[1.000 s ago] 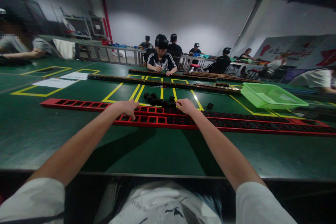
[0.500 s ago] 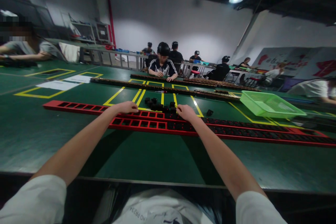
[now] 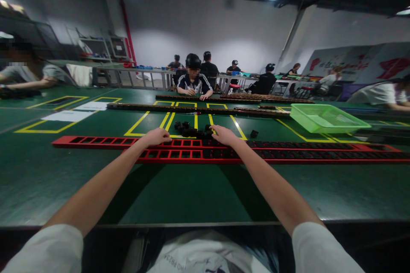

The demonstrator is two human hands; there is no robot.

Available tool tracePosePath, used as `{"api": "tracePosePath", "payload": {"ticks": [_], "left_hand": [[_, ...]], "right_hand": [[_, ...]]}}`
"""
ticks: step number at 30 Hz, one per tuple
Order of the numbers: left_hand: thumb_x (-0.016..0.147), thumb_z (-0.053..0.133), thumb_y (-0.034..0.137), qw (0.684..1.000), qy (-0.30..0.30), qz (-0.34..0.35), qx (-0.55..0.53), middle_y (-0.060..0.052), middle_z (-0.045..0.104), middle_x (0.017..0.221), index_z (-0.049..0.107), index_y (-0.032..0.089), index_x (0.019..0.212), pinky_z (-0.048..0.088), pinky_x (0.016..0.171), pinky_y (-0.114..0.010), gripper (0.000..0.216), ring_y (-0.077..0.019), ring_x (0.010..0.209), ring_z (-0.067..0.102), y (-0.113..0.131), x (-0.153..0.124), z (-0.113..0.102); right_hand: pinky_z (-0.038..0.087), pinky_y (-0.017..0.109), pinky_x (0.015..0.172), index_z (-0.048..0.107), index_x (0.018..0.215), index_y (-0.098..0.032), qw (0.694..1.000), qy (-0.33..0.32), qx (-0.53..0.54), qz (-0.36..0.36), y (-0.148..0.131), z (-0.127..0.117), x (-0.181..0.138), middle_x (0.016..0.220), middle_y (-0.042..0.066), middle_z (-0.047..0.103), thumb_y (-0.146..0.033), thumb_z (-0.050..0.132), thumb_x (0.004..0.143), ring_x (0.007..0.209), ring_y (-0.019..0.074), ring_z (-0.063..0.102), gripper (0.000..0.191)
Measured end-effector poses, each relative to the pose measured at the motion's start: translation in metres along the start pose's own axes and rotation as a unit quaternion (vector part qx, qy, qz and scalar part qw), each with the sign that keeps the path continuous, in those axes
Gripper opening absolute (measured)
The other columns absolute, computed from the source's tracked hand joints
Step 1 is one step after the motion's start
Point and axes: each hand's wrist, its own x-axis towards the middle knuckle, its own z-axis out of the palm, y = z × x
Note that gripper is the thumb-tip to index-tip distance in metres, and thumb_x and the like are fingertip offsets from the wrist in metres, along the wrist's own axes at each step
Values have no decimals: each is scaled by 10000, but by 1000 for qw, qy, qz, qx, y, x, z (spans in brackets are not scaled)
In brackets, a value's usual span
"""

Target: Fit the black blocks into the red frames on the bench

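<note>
Two long red frames (image 3: 192, 161) are seen in the head view, laid side by side across the green worktop (image 3: 179, 192). Open slots are shown toward their left, while the slots from the middle rightward are occupied by dark pieces (image 3: 288, 154). Just beyond the far frame (image 3: 62, 141), small black blocks (image 3: 192, 132) are gathered in a loose cluster, and a single block (image 3: 254, 134) is set apart to the right. The left hand (image 3: 157, 135) is held over the far frame's open slots, its fingers curled close together; whether anything is gripped cannot be made out. The right hand (image 3: 224, 135) is narrowed, its fingertips brought to the cluster's right end; whether a block is pinched or merely touched is unclear.

The blocks are judged to be light, stiff and perhaps slightly slippery, best taken by opposite sides between thumb and finger. The frames are judged rigid yet liable to flex along their length, best gripped by the outer rails at two places well apart.

On the white shirt (image 3: 192, 247), upside-down lettering is printed, read roughly as "PR23", the rest uncertain. The red characters on the banner (image 3: 368, 59) are too blurred to be read; no brand can be identified.
</note>
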Motion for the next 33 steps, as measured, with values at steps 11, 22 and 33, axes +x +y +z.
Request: {"api": "tracePosePath", "payload": {"ticks": [11,22,33], "left_hand": [[889,482,479,1000,13,15,4,-48,721,847,713,215,813,355,596,-265,359,-207,780,629,24,5,10],[902,443,543,998,41,28,-24,-57,707,824,712,203,818,395,630,-283,442,-211,772,623,20,2,18],[923,414,542,997,52,45,-25,-71,696,893,714,189,855,435,703,-290,468,-209,806,614,14,6,26]], "right_hand": [[456,324,965,653,1167,-144,999,12,48,12,11,18,11,1192,126,681,-186,644,879,1078,226,630,291],[450,336,969,581,1264,-175,992,44,114,24,5,10,4,1237,117,668,-140,466,951,1118,213,617,335],[534,235,624,482,1328,-156,923,70,342,159,13,10,8,847,51,667,-264,334,1016,666,136,642,362]]}}
